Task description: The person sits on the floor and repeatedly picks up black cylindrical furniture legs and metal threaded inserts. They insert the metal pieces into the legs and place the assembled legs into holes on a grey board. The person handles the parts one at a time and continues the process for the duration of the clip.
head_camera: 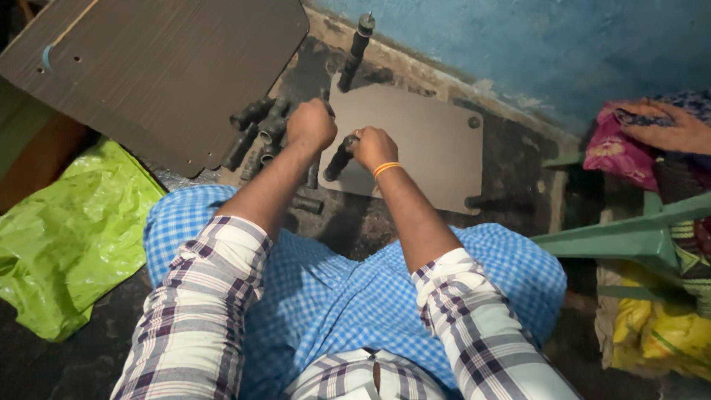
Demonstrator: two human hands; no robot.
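A small grey-brown board lies flat on the dark floor in front of me. A dark cylindrical leg stands at its far left corner. My right hand is closed around another dark leg at the board's near left edge. My left hand is a fist just left of the board, over a heap of several dark legs; whether it grips anything is hidden. An orange band circles my right wrist.
A large dark board leans at the upper left. A green plastic sheet lies on the left. A green stool, coloured cloths and a yellow bag sit on the right. A blue wall stands behind.
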